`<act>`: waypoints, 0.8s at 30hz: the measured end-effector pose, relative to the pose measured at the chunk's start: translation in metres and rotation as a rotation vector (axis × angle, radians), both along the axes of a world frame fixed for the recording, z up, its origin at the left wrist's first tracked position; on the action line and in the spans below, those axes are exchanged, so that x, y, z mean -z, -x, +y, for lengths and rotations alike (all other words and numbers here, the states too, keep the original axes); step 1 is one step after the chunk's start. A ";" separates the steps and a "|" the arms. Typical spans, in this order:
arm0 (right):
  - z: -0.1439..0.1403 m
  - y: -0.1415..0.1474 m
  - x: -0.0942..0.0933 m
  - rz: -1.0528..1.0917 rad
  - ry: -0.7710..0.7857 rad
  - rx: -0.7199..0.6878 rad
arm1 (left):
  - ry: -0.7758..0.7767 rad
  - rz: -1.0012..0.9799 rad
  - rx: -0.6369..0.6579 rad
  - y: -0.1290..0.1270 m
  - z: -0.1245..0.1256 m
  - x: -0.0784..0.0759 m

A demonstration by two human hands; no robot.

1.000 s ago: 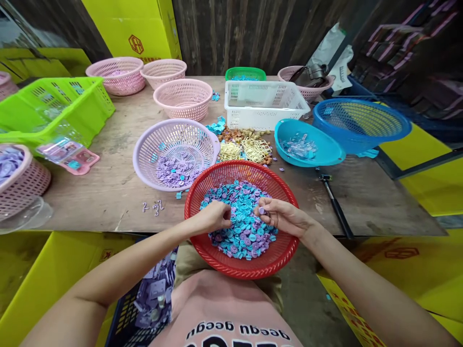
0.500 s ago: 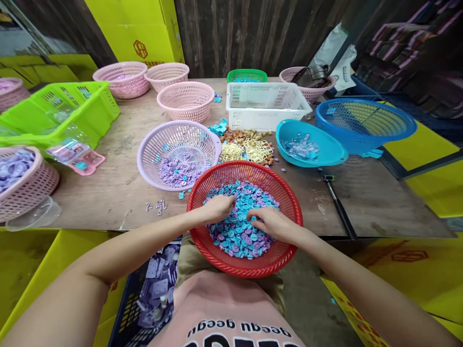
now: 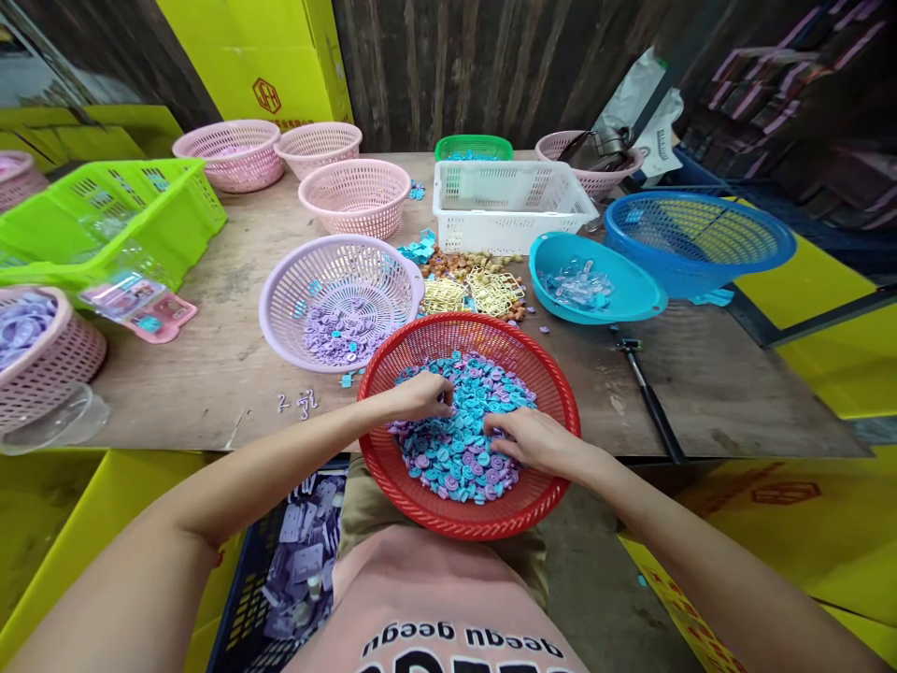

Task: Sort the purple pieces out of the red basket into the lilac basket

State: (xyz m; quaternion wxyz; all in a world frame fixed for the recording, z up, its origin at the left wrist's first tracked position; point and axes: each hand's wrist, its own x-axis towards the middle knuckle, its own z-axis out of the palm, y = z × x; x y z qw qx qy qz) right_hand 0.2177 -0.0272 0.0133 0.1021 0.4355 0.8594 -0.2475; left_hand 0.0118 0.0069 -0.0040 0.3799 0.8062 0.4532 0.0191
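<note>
Head view: both hands down in the red basket (image 3: 468, 517), which sits at the near edge of the tabletop (image 3: 224, 360), partly overhanging toward the lap. Left hand (image 3: 419, 396) rests on the pile of blue and purple discs (image 3: 459, 447), fingers curled in a loose pinch at the pile's top left; cannot tell whether a disc is actually between them. Right hand (image 3: 531, 438) lies flat-ish on the right side of the pile, fingertips pressed into the discs, grip not closed on anything visible. Step looks like sorting by colour: picking purple ones out of the mix. Lilac basket (image 3: 341, 299) just beyond, touching or nearly touching the red rim, already has mostly purple discs in it. Next move likely calls for a firm pinch on single pieces and a short lift over the red rim to the lilac one. Room: bare wood left of the baskets. Right side has a teal bowl (image 3: 595, 285) and a black tool (image 3: 648, 393) near the edge. Gold clips (image 3: 483, 292) crowd behind the red basket.
</note>
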 end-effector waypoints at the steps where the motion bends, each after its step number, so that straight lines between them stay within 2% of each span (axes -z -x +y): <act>1: 0.002 -0.001 -0.001 0.009 -0.013 0.040 | 0.105 -0.084 -0.037 0.004 0.001 -0.003; 4: 0.006 -0.002 -0.002 -0.024 -0.068 0.113 | 0.508 -0.416 -0.156 0.015 -0.001 -0.013; 6: 0.007 -0.001 -0.001 -0.072 -0.067 0.086 | 0.753 -0.626 -0.242 0.021 -0.005 -0.019; 8: 0.005 0.002 0.002 -0.116 -0.048 0.036 | 0.915 -0.787 -0.313 0.025 -0.010 -0.022; 10: 0.004 0.004 0.005 -0.138 -0.042 0.012 | 1.005 -0.905 -0.353 0.027 -0.013 -0.024; 13: 0.005 0.004 0.008 -0.095 -0.024 0.049 | 1.052 -0.985 -0.413 0.027 -0.014 -0.026; 16: 0.010 0.001 0.004 0.089 0.061 0.154 | 1.032 -0.975 -0.491 0.028 -0.012 -0.025; 18: 0.012 -0.002 -0.002 0.318 0.244 0.276 | 1.013 -0.970 -0.514 0.029 -0.009 -0.024; 22: 0.016 -0.006 -0.012 0.813 0.862 0.614 | 0.988 -0.991 -0.490 0.027 -0.005 -0.023; 24: 0.018 -0.007 -0.013 0.955 1.054 0.738 | 0.935 -0.938 -0.504 0.024 -0.002 -0.022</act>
